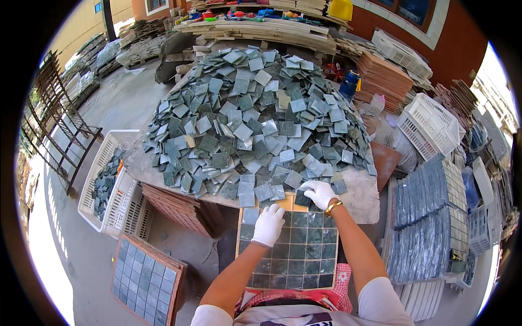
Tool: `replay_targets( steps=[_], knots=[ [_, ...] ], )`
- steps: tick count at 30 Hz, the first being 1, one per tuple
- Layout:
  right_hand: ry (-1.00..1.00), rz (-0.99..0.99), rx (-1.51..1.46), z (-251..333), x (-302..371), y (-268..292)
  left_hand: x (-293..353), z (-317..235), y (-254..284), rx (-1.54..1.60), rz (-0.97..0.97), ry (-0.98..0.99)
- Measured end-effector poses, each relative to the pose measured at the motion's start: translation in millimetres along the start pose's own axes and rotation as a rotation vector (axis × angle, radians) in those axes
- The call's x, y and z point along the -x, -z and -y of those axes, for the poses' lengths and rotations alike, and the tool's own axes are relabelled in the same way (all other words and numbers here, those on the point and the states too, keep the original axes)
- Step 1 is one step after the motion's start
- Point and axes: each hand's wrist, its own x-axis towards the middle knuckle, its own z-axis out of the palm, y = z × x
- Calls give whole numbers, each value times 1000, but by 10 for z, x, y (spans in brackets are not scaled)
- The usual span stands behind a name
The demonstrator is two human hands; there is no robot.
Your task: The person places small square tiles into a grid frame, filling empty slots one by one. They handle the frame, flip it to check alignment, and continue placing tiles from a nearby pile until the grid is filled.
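A shallow wooden tray point(238, 247) is in front of me, filled with rows of square dark green stone tiles point(297, 251). Along its far edge some tan bare board point(285, 202) shows. My left hand point(269, 224), in a white glove, rests over the tray's upper left part with fingers bent and close together; what lies under the fingertips is hidden. My right hand point(319, 194), also gloved, is at the tray's far right corner, its fingers closed at a dark tile point(302, 199). Just beyond both hands spreads a big heap of loose tiles point(250, 117).
The heap lies on a worn table point(356, 198). White crates point(106, 187) with tiles stand left, near a tile-covered panel point(144, 277). Stacked tile sheets point(421, 217) and a white basket point(429, 122) are on the right. A blue jug point(350, 83) stands behind the heap.
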Motion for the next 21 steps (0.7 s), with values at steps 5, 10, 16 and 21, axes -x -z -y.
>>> replay_targets(
  steps=[5, 10, 16, 21],
  knots=[
    [1, -29, 207, 61, 54, -213, 64, 48, 7, 118, -13, 6],
    [142, -132, 114, 44, 305, -294, -46, -40, 94, 168, 23, 149],
    [-285, -547, -625, -301, 895, -280, -21, -131, 180, 211, 82, 95],
    [-219, -591, -389, -335, 1233, -588, 169, -39, 283, 325, 20, 48]
  ],
)
